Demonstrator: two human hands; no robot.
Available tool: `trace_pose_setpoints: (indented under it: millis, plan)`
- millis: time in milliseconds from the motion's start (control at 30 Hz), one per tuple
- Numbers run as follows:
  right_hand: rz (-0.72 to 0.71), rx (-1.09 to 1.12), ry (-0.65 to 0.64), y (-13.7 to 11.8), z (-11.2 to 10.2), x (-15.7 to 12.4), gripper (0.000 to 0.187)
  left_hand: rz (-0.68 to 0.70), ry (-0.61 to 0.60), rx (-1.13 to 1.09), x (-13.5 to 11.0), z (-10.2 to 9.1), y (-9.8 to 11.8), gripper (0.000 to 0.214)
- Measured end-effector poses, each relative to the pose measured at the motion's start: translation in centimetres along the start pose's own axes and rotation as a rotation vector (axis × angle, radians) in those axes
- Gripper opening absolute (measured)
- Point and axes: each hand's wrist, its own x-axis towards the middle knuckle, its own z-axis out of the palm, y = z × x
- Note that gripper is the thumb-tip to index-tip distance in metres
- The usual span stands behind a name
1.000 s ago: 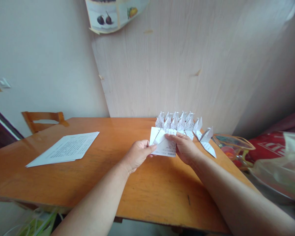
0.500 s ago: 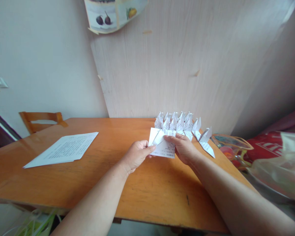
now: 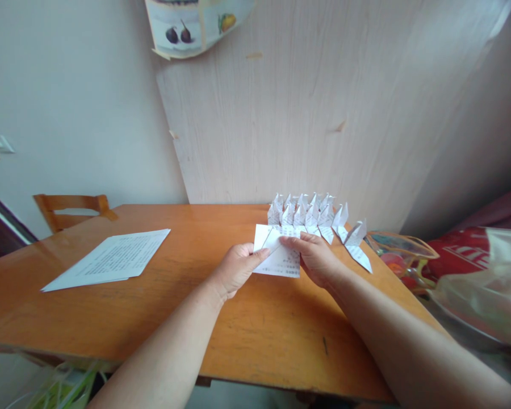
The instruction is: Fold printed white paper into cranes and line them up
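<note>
A folded sheet of printed paper (image 3: 281, 264), roughly square with a diagonal crease or flap edge across its upper left, is held above the table. My left hand (image 3: 237, 268) pinches its left side, the thumb on top. On the right side, my right hand (image 3: 317, 257) grips it with the thumb pressed on the upper face. The fingers beneath the paper are mostly hidden. Just beyond stand several folded paper figures (image 3: 312, 213) in rows, made of the same printed paper. One separate paper figure (image 3: 357, 244) sits nearest the table's right edge.
The wooden table (image 3: 187, 318) meets a wood-grain panel at the back. A stack of printed sheets (image 3: 114, 258) lies on its left part. A wooden chair (image 3: 70, 203) stands behind the left end. Plastic bags (image 3: 481, 284) crowd the right edge.
The folded paper has shifted slightly left and toward me, with a small turn. Both hands keep hold of it. The paper figures and stack have not moved.
</note>
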Motion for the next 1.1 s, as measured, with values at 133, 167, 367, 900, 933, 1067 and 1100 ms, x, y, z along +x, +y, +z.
trace_pose_setpoints:
  millis: [133, 167, 367, 900, 933, 1067, 1100]
  plan:
    - [0.004, -0.018, 0.017, 0.0, -0.2, 0.2, 0.021, 0.010, 0.002, 0.035, -0.1, 0.0, 0.0, 0.036]
    - [0.002, -0.021, 0.022, 0.0, -0.2, 0.3, 0.021, 0.016, -0.001, 0.040, -0.1, 0.0, 0.1, 0.036]
    - [0.018, -0.022, 0.069, -0.2, -0.5, 0.4, 0.025, 0.013, 0.004, 0.031, -0.1, -0.1, 0.1, 0.042]
    - [0.046, -0.104, 0.124, -0.9, -0.4, 0.2, 0.031, 0.026, 0.032, 0.074, 0.5, -0.8, -0.4, 0.041]
    - [0.054, -0.117, 0.156, -1.0, -0.3, 0.1, 0.036, 0.039, 0.055, 0.094, 0.5, -0.8, -0.4, 0.042]
    - [0.068, -0.147, 0.321, -1.2, -0.2, 0.2, 0.053, 0.122, 0.158, 0.215, 0.2, -0.9, -0.5, 0.064]
    - [0.068, -0.151, 0.361, -1.2, -0.3, 0.2, 0.055, 0.166, 0.179, 0.288, 0.1, -0.9, -0.5, 0.071]
